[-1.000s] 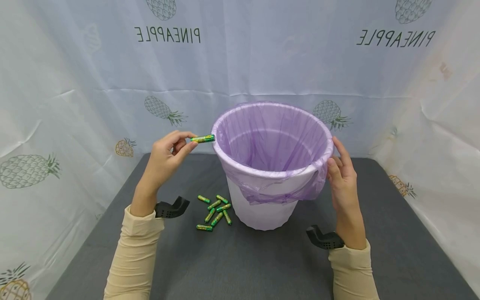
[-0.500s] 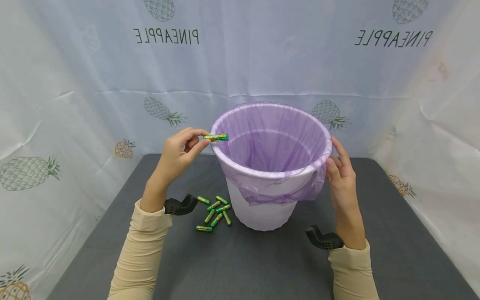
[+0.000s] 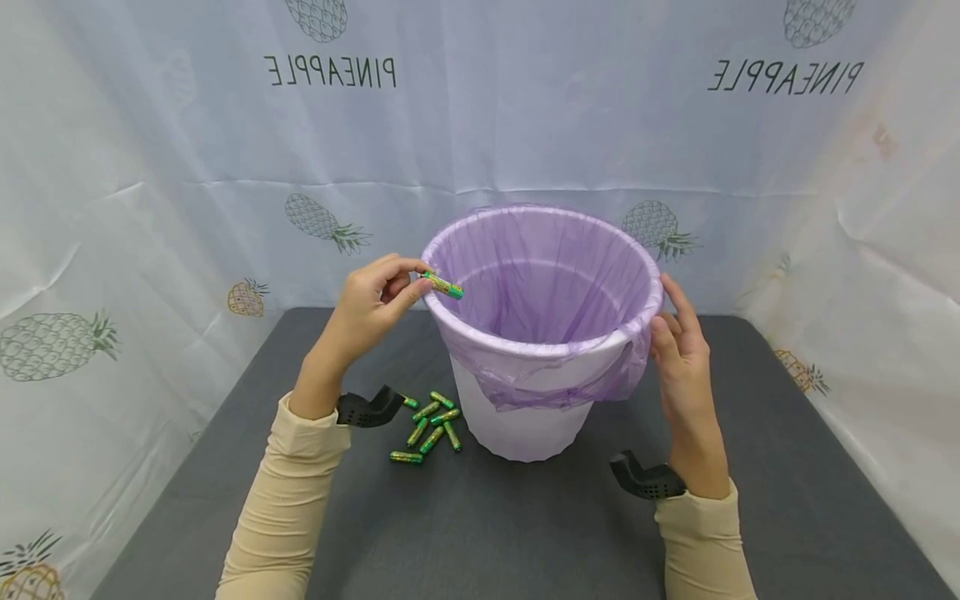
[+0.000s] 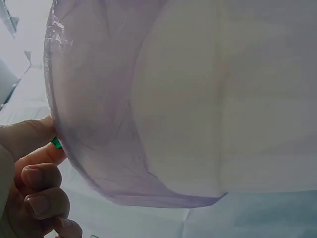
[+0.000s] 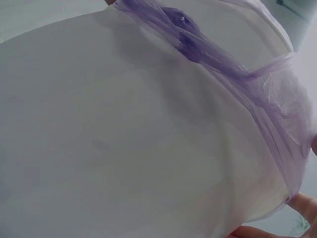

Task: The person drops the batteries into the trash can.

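A green-and-gold battery [image 3: 444,286] is pinched between thumb and forefinger of my left hand [image 3: 367,302]. It tilts over the left rim of a white bin [image 3: 517,425], its front end pointing down inside. In the left wrist view only a bit of the green battery [image 4: 57,143] shows past the thumb. A purple liner bag [image 3: 540,392] lines the bin and folds out over its rim. My right hand [image 3: 686,367] rests against the bin's right side at the rim, forefinger straight, thumb on the bag.
Several more green batteries [image 3: 431,427] lie on the dark grey tabletop [image 3: 480,533], left of the bin's base. One is partly covered by the black wrist camera [image 3: 371,407] on the left arm. A pineapple-print curtain [image 3: 510,125] hangs behind and at both sides.
My left hand has moved right with the battery, from outside the bin to above its left rim. The battery has turned from level to front end down. The right hand stays put.
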`<state>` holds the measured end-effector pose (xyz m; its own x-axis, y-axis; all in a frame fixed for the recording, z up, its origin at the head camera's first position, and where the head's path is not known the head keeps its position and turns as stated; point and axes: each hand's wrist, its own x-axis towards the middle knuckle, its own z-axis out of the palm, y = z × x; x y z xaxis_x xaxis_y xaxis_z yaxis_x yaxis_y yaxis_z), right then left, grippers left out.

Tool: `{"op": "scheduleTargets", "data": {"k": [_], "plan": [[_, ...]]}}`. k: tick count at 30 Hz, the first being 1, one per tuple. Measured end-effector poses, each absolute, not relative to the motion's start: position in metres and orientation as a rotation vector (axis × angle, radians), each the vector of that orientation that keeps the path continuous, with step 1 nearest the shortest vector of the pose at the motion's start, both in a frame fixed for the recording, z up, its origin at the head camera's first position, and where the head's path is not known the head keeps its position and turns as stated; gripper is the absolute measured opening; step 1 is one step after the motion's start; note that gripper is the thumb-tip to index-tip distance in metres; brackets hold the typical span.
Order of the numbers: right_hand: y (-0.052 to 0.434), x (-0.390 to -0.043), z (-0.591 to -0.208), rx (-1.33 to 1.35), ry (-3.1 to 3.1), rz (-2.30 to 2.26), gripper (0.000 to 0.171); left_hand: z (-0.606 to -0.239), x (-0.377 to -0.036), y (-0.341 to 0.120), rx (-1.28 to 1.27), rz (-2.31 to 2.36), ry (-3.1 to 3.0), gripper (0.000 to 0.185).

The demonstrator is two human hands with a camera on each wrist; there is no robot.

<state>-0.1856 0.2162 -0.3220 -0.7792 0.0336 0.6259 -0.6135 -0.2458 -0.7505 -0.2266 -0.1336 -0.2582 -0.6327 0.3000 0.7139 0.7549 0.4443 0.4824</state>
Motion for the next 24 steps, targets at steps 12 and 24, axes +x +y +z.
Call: {"op": "scheduleTargets", "data": {"k": [12,24], "plan": [[0.216,-0.1852,-0.3217,0.691,-1.6,2.07,0.051,-0.2584,-0.2288,-0.1296,-0.889,-1.151,-2.187,0.012],[0.2161,-0.1856,-0.3216,0.702,-1.583,2.077,0.05,-0.2667,-0.2268,-0.1338,-0.916,-1.231,-2.085,0.015]]}}
